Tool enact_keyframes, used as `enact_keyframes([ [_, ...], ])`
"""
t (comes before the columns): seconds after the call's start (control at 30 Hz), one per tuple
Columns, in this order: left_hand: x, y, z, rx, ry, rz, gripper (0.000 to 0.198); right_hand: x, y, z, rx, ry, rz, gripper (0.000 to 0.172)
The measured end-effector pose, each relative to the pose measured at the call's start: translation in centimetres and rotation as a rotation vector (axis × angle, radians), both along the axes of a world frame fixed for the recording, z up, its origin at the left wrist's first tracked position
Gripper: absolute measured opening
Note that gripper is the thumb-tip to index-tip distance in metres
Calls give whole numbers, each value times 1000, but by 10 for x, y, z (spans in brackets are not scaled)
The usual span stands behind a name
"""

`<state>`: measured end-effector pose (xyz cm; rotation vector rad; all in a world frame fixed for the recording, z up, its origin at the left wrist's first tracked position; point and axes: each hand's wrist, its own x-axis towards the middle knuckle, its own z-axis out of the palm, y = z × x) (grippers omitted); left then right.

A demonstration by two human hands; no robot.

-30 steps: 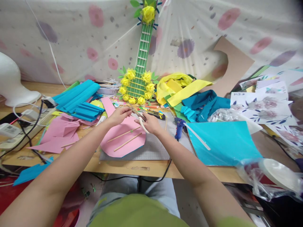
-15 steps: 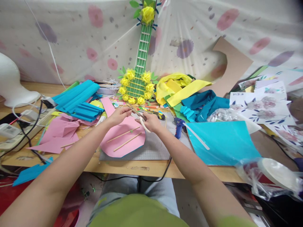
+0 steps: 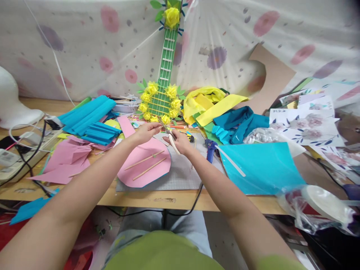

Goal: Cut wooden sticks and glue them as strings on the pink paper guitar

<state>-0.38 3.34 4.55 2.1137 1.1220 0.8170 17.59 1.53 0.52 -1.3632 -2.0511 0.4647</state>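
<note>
My right hand grips a pair of scissors by the white handles, blades pointing up and left. My left hand is closed in a pinch beside the blades; what it holds, if anything, is too small to make out. Below both hands lies a rounded pink paper piece with a blue edge and a pink strip at its top. Two thin wooden sticks rest across it. Just beyond the hands stands a green paper guitar with yellow paper flowers.
A grey cutting mat lies under the pink piece. To the right are a blue glue gun and a blue sheet. Folded blue paper, crumpled pink paper and a power strip lie left. Yellow paper sits behind.
The scissors have turned, with their blades now pointing more steeply upward near my left fingertips. The view has shifted slightly. The sticks stay on the pink piece.
</note>
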Motion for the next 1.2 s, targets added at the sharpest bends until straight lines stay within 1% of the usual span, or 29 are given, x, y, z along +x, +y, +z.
enact_keyframes([
  [0.1,9,4,-3,-40,27,-42,35,7,0,-7,10,32,-45,37],
  [0.2,14,7,-4,-54,87,-54,34,15,0,-14,-52,87,-54,36],
  [0.3,17,10,-4,-88,110,-81,35,22,-2,-22,-158,164,-24,32],
  [0.37,18,11,-4,-94,127,-112,34,26,-5,-25,-187,161,22,30],
  [0.47,21,11,-4,-86,168,-159,31,30,-8,-27,-175,82,84,28],
  [0.53,24,11,-5,-97,180,-163,31,31,-9,-27,-153,46,83,27],
  [0.83,28,9,-5,-155,179,-135,29,29,-11,-25,-83,-48,-73,29],
  [1.07,24,13,-6,-113,153,-204,33,29,-9,-32,-43,60,-93,36],
  [1.2,22,15,-9,-144,127,-209,35,30,-4,-36,-138,171,-69,39],
])
